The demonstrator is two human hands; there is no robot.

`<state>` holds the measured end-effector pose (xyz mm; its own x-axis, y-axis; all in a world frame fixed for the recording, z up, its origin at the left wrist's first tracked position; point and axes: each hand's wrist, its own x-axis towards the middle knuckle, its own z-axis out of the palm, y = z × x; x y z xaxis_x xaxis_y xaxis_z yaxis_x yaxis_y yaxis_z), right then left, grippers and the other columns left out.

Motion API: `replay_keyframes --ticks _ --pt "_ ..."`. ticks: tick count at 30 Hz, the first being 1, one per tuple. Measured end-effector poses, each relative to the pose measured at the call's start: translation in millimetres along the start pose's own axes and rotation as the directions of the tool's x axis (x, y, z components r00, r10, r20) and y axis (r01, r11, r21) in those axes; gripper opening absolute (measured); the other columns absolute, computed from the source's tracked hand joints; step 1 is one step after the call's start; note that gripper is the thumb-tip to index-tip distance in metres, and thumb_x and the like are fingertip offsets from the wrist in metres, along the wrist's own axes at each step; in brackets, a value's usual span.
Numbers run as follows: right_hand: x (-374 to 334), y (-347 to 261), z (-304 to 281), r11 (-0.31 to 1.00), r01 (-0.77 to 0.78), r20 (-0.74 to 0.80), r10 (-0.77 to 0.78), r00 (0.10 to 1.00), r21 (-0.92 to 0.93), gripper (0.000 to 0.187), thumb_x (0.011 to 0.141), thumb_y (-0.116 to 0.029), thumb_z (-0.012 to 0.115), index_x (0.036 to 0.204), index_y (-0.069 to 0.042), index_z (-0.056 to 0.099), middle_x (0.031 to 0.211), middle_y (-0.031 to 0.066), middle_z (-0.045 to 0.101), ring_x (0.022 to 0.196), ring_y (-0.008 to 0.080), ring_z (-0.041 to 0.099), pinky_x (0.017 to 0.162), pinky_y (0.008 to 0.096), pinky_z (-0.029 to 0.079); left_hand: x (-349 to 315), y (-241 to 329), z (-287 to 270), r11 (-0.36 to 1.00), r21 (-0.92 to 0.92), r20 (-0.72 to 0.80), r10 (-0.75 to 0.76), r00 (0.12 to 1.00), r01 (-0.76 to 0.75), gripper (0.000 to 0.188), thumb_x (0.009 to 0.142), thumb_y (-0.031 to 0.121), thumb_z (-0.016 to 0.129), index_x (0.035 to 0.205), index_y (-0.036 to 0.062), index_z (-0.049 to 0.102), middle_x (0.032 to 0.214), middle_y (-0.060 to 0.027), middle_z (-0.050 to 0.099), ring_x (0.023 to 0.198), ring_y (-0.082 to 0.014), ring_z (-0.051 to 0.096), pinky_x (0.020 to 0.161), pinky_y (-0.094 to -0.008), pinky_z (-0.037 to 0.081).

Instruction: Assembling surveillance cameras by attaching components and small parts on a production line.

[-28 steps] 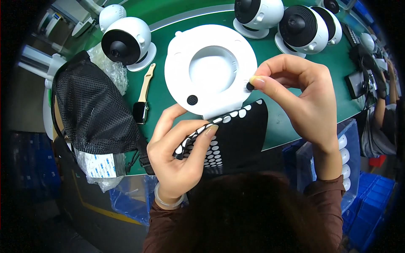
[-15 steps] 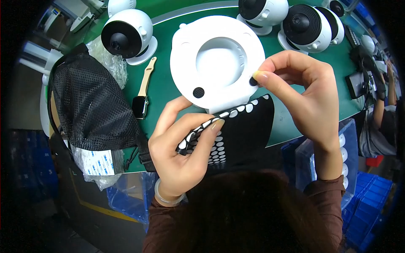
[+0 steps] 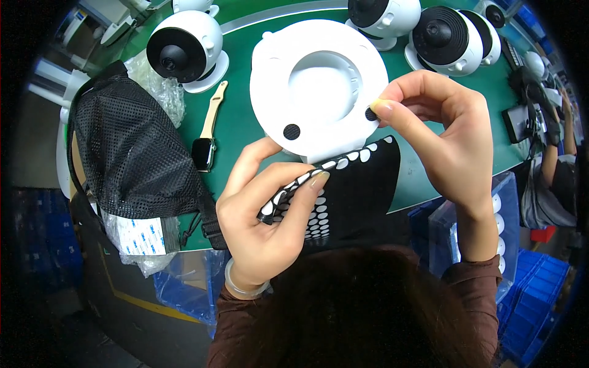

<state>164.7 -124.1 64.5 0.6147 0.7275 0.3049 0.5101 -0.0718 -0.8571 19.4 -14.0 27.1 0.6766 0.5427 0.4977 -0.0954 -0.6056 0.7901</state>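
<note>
Small black pad [image 3: 370,114] at the lower right of a white ring-shaped base [image 3: 322,93], over the green counter [image 3: 236,92].
The right hand's [image 3: 451,135] fingers are closed at the tips on the pad; the left hand's [image 3: 261,214] pinch a folded, white-dotted black sheet [image 3: 362,190]. The pad looks light, slightly soft, perhaps tacky underneath — best held by its rim. The sheet should flop, so grip near the fold; the base seems stiff and smooth — steady its outer edge.

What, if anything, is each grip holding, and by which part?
Left grip: the black dotted sheet, pinched by its curled upper edge. Right grip: fingertips on a small black disc's right side; whether pinched, unclear.
</note>
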Motion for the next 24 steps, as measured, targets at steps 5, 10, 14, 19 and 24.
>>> replay_keyframes --ticks 5,10,14,19,24 --pt "-1 1 2 0.999 0.03 -0.026 -0.031 0.999 -0.029 0.01 0.076 -0.008 0.062 0.077 0.001 0.058 0.071 0.0044 0.06 0.064 0.008 0.058 0.063 0.0177 0.046 2 1 0 1.0 0.005 0.004 0.011 1.0 -0.011 0.014 0.061 -0.005 0.067 0.074 -0.0028 0.061 0.086 -0.0156 0.056 0.074 -0.0186 0.058 0.064 -0.0239 0.044" --pt "-1 4 4 0.994 0.075 -0.045 -0.079 0.996 -0.085 0.011 0.076 -0.008 0.062 0.08 0.0 0.055 0.069 0.0037 0.059 0.064 0.0073 0.058 0.061 0.0168 0.045 0 1 0 1.0 -0.011 -0.002 -0.007 1.0 0.007 0.014 0.061 -0.005 0.066 0.074 -0.003 0.061 0.087 -0.0158 0.057 0.074 -0.0183 0.058 0.065 -0.0237 0.044" --pt "3 9 -3 0.999 -0.022 0.07 0.019 0.997 0.04 0.013 0.076 -0.007 0.062 0.083 0.001 0.054 0.071 0.0039 0.06 0.064 0.0074 0.058 0.061 0.0165 0.045 1 0 0 0.999 -0.036 -0.004 -0.021 1.0 0.021 0.014 0.061 -0.006 0.066 0.074 -0.0033 0.061 0.087 -0.0159 0.057 0.074 -0.0179 0.058 0.064 -0.0235 0.044" --pt "-9 11 7 0.871 0.305 -0.127 -0.377 0.918 -0.384 0.012 0.071 0.001 0.063 0.082 0.001 0.059 0.075 0.0054 0.061 0.067 0.0096 0.057 0.06 0.0191 0.045 2 -1 3 1.0 -0.024 -0.001 0.006 1.0 -0.006 0.014 0.061 -0.006 0.066 0.074 -0.0033 0.061 0.087 -0.0156 0.056 0.073 -0.0176 0.058 0.064 -0.0234 0.044" --pt "-15 7 7 0.775 0.336 -0.14 -0.473 0.87 -0.535 0.009 0.067 0.001 0.065 0.075 -0.002 0.062 0.072 0.0038 0.06 0.062 0.0089 0.053 0.05 0.0203 0.039 -1 1 2 0.999 0.032 -0.025 0.04 0.999 -0.039 0.014 0.062 -0.005 0.066 0.074 -0.0034 0.061 0.087 -0.0156 0.056 0.073 -0.0183 0.058 0.064 -0.0235 0.044"
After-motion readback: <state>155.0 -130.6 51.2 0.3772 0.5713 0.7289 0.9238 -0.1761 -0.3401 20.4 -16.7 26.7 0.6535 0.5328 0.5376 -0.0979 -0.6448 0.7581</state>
